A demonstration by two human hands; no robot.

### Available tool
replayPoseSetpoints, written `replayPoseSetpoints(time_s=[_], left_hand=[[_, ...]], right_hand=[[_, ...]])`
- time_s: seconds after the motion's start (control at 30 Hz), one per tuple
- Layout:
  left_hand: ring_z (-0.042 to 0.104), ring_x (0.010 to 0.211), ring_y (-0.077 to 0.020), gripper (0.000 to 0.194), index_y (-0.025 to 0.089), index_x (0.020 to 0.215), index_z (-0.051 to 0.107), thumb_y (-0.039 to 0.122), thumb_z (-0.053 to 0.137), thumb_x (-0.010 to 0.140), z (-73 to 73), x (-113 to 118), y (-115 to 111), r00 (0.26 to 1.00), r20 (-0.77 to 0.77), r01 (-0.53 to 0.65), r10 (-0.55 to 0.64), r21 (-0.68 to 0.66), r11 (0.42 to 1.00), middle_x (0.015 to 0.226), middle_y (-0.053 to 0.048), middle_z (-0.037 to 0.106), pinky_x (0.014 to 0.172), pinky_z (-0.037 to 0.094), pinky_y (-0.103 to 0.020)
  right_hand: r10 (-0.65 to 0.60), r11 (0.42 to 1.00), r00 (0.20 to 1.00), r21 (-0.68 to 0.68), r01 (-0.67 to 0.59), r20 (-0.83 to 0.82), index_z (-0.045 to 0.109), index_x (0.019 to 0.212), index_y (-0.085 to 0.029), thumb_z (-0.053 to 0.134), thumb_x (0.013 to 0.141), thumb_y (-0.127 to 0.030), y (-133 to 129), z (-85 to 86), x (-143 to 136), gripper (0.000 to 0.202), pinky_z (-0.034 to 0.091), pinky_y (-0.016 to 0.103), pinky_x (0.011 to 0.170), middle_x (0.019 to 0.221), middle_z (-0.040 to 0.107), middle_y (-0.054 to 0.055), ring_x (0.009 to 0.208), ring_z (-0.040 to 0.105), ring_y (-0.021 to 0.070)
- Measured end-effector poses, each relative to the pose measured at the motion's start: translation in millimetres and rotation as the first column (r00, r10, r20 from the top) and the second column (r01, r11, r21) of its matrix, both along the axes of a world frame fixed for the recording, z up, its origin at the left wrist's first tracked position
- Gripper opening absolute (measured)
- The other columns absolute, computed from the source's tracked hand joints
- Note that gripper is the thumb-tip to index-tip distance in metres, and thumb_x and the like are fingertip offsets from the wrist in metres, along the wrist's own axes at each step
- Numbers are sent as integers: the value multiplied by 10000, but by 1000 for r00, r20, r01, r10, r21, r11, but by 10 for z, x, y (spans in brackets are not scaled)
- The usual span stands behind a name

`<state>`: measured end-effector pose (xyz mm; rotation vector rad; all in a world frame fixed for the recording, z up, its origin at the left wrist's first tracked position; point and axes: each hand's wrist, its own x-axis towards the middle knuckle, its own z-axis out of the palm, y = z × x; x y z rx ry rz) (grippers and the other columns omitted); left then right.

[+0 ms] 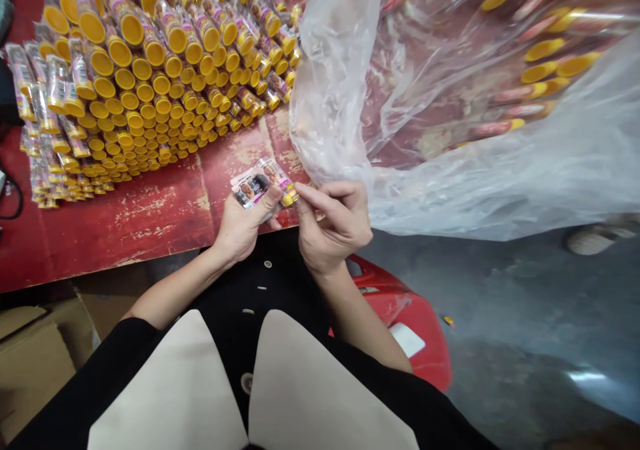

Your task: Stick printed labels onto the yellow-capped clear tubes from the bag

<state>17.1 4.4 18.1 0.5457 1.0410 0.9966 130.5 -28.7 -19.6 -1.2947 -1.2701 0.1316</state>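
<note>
My left hand [245, 227] holds a small stack of pink printed cards [251, 190], its thumb lying across the top. My right hand [333, 227] pinches the right end of a pink and yellow card [281, 182] between thumb and index finger, and that card overlaps the stack. Both hands are over the front edge of the red table [165, 220]. Behind them, to the left, rises a large pile of clear tubes with yellow caps [163, 107].
A clear plastic bag [333, 113] spreads over the table at the right, with more yellow-capped tubes [543, 50] there. Below the table are a red stool [425, 347] at the right and cardboard boxes [40, 357] at the left.
</note>
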Motion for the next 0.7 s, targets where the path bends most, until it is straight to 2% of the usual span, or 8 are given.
replayPoseSetpoints(time_s=[0.27,0.5,0.7], left_hand=[[610,567,-70,487,164,876,676,492,913,605,-71,4,222,1000,9,-27,27,25,999,735,26,673,473,479,-173],[650,630,-76,462,172,919,678,461,903,637,-89,-6,384,995,-27,-96,98,77,992,850,7,729,482,488,-158],[659,600,-87,453,163,893,679,432,921,619,-85,-36,387,996,15,-91,91,30,995,813,8,718,466,493,-165]], right_hand=[[-22,997,998,-76,26,58,792,1046,-280,674,917,-271,259,13,-6,175,538,310,677,810,567,17,738,592,123],[1,999,999,-32,0,51,796,1043,-272,682,910,-222,447,42,-40,183,537,298,658,788,582,14,727,594,117],[13,999,999,43,-15,50,788,1092,-272,701,876,-122,391,69,-99,277,516,265,615,797,578,5,714,584,99]])
